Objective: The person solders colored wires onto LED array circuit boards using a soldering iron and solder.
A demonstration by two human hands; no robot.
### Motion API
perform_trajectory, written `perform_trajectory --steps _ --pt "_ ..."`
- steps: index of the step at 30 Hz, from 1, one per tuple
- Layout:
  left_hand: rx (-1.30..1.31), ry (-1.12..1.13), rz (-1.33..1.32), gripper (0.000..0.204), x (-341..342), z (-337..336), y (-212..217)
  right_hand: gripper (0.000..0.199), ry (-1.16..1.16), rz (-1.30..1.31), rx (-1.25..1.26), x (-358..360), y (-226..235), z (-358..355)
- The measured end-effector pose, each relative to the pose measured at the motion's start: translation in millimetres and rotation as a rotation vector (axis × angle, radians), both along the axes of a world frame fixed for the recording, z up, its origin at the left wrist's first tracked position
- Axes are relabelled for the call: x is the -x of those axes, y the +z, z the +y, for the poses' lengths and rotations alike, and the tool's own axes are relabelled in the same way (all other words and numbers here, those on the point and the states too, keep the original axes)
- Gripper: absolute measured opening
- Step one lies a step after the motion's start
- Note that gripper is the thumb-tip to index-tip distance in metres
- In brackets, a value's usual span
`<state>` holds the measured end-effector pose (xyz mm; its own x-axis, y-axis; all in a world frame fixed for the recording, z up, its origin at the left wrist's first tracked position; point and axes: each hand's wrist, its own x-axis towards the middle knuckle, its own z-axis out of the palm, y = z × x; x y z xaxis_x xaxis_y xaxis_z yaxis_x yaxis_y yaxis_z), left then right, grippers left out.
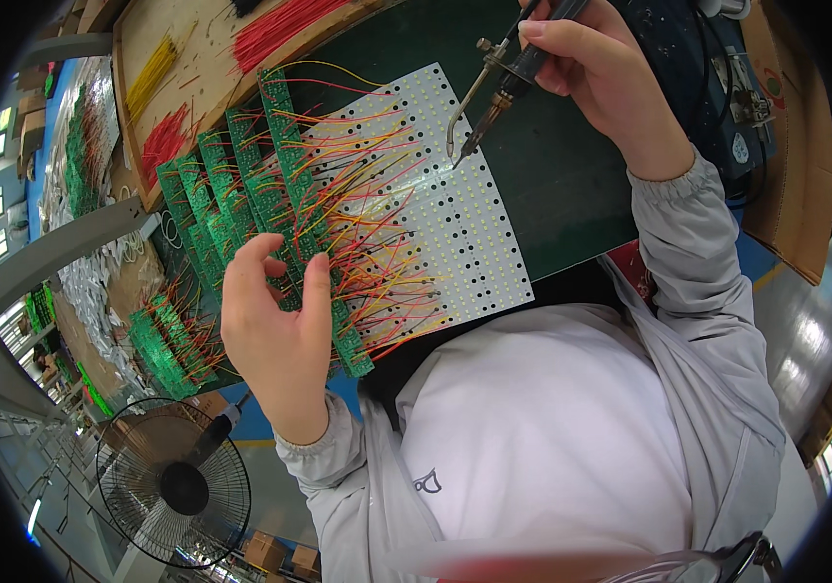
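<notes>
My right hand grips a soldering iron with a thin curved metal tube clamped alongside it. The iron's tip points down at a white perforated panel dotted with small pale components; whether it touches cannot be made out. My left hand is over several long green circuit boards, thumb and fingers apart and curved around their edges. Red, yellow and dark wires run from the nearest green board onto the white panel. Part of the boards is hidden beneath my left hand.
A wooden-edged tray at the far left holds bundles of red wires and yellow wires. More green boards lie left of my hand. A black fan stands lower left, a cardboard box at the right.
</notes>
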<state>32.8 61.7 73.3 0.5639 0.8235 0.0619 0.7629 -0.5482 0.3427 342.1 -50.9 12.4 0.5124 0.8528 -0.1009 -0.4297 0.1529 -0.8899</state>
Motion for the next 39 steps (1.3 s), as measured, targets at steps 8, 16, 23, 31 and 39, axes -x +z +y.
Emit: perform_trajectory --steps 8,16,23,31,39 --pt "-0.187 -0.253 -0.012 0.021 -11.8 29.9 -18.4 0.015 -0.012 0.008 -0.010 0.9 1.0 0.2" --pt "-0.238 -0.321 0.061 0.018 -19.9 32.7 -19.4 0.016 -0.014 0.025 -0.021 1.4 -0.6 0.7" --pt "-0.310 -0.420 0.041 0.020 -18.6 35.2 -15.8 0.017 0.022 0.015 -0.060 0.0 -0.5 0.3" --pt "-0.312 -0.423 0.053 0.021 -20.0 38.6 -15.7 0.017 0.021 0.003 -0.050 -0.7 -1.0 0.6" --pt "-0.250 -0.415 0.011 0.017 -20.3 40.1 -17.7 0.016 0.051 0.000 -0.073 -1.4 -1.1 0.7"
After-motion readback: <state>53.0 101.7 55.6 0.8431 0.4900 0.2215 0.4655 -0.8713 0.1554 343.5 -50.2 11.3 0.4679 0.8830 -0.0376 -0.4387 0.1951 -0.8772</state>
